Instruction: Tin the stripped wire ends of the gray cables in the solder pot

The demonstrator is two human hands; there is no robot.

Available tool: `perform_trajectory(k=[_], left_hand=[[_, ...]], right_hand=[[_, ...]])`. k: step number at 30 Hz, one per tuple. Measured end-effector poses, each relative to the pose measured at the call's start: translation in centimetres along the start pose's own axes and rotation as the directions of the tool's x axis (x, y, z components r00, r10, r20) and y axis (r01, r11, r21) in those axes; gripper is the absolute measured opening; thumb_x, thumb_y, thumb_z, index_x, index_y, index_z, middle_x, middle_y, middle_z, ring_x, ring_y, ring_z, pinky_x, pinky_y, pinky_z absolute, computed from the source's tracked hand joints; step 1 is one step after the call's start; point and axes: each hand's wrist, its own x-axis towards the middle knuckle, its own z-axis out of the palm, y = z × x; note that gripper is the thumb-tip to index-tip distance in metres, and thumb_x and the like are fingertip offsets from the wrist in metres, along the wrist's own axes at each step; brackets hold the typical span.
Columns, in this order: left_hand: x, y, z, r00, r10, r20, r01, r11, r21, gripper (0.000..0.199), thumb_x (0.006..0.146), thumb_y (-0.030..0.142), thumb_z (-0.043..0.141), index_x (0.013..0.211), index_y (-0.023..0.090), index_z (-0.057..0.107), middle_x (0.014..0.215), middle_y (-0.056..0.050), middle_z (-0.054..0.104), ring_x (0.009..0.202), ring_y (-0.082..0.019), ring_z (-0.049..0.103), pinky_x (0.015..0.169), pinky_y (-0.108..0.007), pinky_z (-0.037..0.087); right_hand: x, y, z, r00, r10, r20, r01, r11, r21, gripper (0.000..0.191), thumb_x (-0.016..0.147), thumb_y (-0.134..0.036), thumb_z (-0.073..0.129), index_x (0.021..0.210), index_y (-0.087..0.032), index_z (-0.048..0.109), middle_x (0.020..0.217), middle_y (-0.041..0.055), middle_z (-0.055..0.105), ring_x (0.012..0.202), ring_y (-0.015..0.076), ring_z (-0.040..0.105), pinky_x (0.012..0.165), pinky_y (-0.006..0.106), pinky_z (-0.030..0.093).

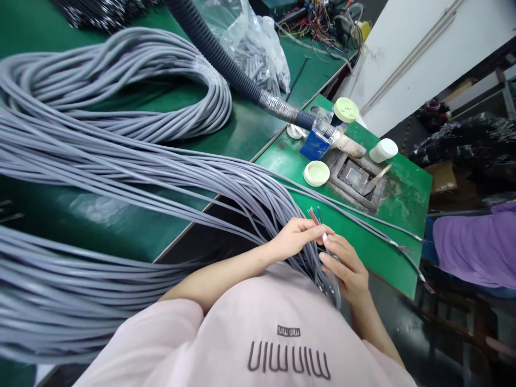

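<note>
My left hand [298,236] is closed, thumb and fingers pinching the end of a grey cable where a white piece [324,236] shows. Thin coloured wires [314,216], red and blue among them, fan out above its fingertips with bare tips. My right hand [347,267] curls around the same cable just below, fingertips touching near the white piece; its palm side is partly hidden. A thick bundle of grey cables [242,188] runs in from the left, passes under my left hand and hangs down between my hands and my body.
A solder pot [355,176] with a flat scraper [377,180] is set in the green table [387,226]. Around it are a pale lid [316,173], white jar [384,150], blue box [315,144] and extraction hose [226,59]. Loose cables [363,215] cross the table; a person in purple [475,244] is at right.
</note>
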Motion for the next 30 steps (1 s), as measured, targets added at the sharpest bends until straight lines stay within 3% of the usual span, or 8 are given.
perform_trajectory(k=[7,16,20,23,25,27,30], left_hand=[[-0.4,-0.1,0.3,1.0,-0.015,-0.018,0.015,1.0,-0.023,0.038,0.077,0.05,0.072,0.066,0.013,0.072,0.078,-0.007,0.074,0.068,-0.013,0.063,0.071,-0.026,0.05],[-0.3,-0.4,0.4,0.999,-0.031,-0.044,0.031,1.0,-0.005,0.04,0.077,0.048,0.072,0.064,0.011,0.071,0.079,-0.008,0.074,0.066,-0.011,0.063,0.067,-0.022,0.05],[-0.1,-0.3,0.5,0.999,-0.022,-0.04,0.023,1.0,0.016,0.041,0.078,0.05,0.071,0.062,0.012,0.07,0.072,-0.007,0.073,0.066,-0.012,0.064,0.067,-0.022,0.051],[0.0,-0.2,0.7,0.999,-0.012,-0.047,0.015,0.999,0.049,0.043,0.078,0.05,0.07,0.058,0.012,0.068,0.071,-0.008,0.073,0.072,-0.015,0.067,0.071,-0.023,0.052],[-0.1,-0.2,0.8,0.999,-0.002,-0.049,0.005,0.998,0.059,0.044,0.077,0.05,0.071,0.056,0.012,0.066,0.071,-0.009,0.073,0.075,-0.016,0.069,0.071,-0.023,0.052],[-0.2,-0.2,1.0,0.999,0.0,-0.039,0.003,0.998,0.07,0.044,0.078,0.05,0.07,0.055,0.012,0.064,0.07,-0.009,0.072,0.073,-0.016,0.069,0.067,-0.022,0.051],[-0.3,-0.4,1.1,1.0,-0.009,-0.028,0.011,0.996,0.093,0.046,0.079,0.05,0.069,0.054,0.013,0.062,0.064,-0.008,0.07,0.063,-0.015,0.067,0.058,-0.022,0.049]], right_hand=[[-1.7,-0.1,0.9,0.999,0.028,-0.045,-0.03,0.998,-0.047,0.057,0.085,-0.017,0.062,0.136,-0.041,0.054,0.121,0.0039,0.07,0.115,0.0307,0.063,0.09,0.062,0.056],[-2.0,-0.1,1.5,0.997,0.001,-0.082,0.003,0.999,0.045,0.054,0.086,-0.007,0.061,0.135,-0.029,0.056,0.126,0.0103,0.066,0.116,0.0275,0.061,0.094,0.054,0.052],[-2.0,-0.3,1.1,0.982,0.123,-0.142,-0.116,0.992,0.058,0.053,0.086,-0.004,0.057,0.134,-0.028,0.057,0.125,0.0102,0.066,0.114,0.0253,0.062,0.091,0.045,0.053],[-1.8,-0.5,0.5,0.923,0.361,-0.13,-0.346,0.93,0.124,0.033,0.09,-0.01,0.055,0.116,-0.026,0.067,0.101,0.0048,0.073,0.093,0.0195,0.067,0.081,0.034,0.053],[-1.4,-0.7,0.2,0.859,0.512,-0.016,-0.497,0.841,0.216,0.021,0.093,-0.02,0.054,0.102,-0.025,0.072,0.08,0.0012,0.072,0.073,0.0154,0.066,0.067,0.028,0.051],[-1.1,-0.9,0.2,0.801,0.584,0.131,-0.591,0.737,0.329,0.024,0.095,-0.03,0.051,0.093,-0.023,0.074,0.066,-0.0002,0.069,0.057,0.013,0.059,0.054,0.025,0.045],[-0.6,-1.2,0.7,0.754,0.6,0.266,-0.641,0.586,0.495,0.034,0.095,-0.04,0.05,0.083,-0.019,0.074,0.055,-0.0002,0.065,0.045,0.0115,0.053,0.046,0.024,0.039]])
